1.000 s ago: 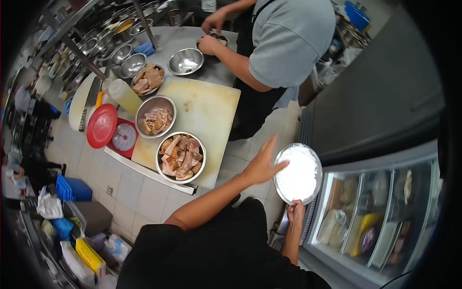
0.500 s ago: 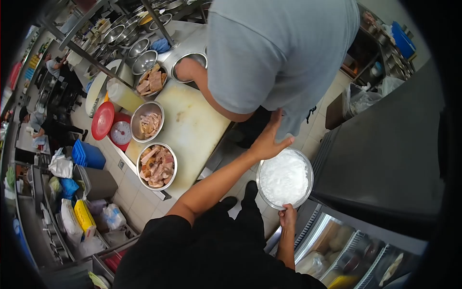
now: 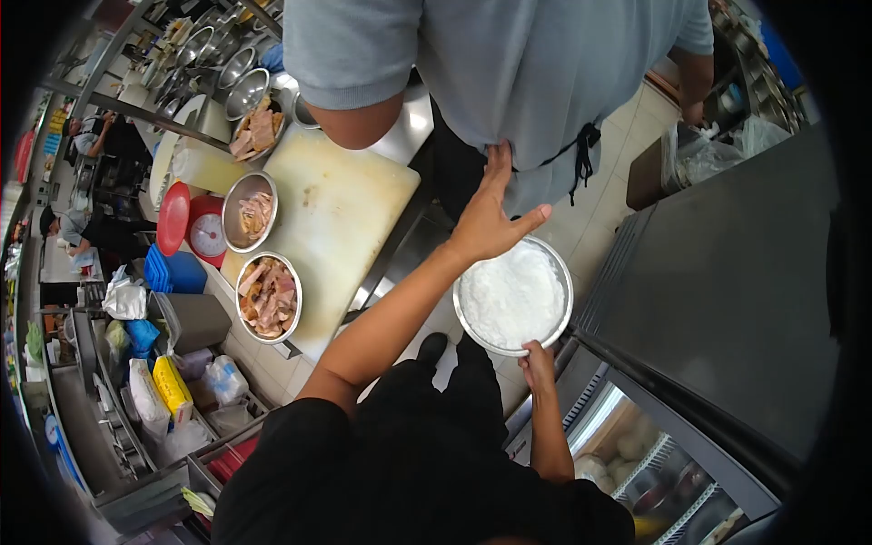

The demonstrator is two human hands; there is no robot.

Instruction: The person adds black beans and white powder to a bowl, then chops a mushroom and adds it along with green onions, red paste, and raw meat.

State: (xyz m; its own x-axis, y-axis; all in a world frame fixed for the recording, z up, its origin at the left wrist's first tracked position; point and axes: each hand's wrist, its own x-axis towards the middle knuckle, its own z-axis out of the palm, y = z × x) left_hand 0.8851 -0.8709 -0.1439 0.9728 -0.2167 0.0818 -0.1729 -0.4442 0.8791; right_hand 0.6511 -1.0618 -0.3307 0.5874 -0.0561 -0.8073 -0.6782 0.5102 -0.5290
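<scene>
My right grip (image 3: 538, 361) is closed on the near rim of a metal bowl (image 3: 458, 307) and holds it in the air, above the floor. The fingers go under the rim, so I cannot tell exactly how they lie. The bowl is filled with white powder (image 3: 513, 295), almost flat on top.

My left grip (image 3: 490, 218) is open, with the fingers stretched and apart and the thumb pointing toward the right grip. It holds nothing. The palm is just over the far rim of the bowl. The fingertips (image 3: 500, 156) reach to the grey shirt (image 3: 509, 64) of a co-worker who stands directly beyond it; I cannot tell if they really touch the cloth. The black apron strings (image 3: 581, 154) of this person hang just beside the left grip, on the side of the right one.

To the outer side of my left grip is the worktop (image 3: 409, 113) with a white cutting board (image 3: 336, 218) on it. Farther out on that side stand three steel bowls with cut meat, the nearest bowl (image 3: 269, 297), the middle bowl (image 3: 250, 211) and the far bowl (image 3: 254, 132). Beside the middle one are a red scale (image 3: 207, 238) and a red lid (image 3: 173, 218).

On the outer side of my right grip there is a dark steel cabinet (image 3: 727, 272), and close under my right forearm a freezer with a glass lid (image 3: 636, 445).
</scene>
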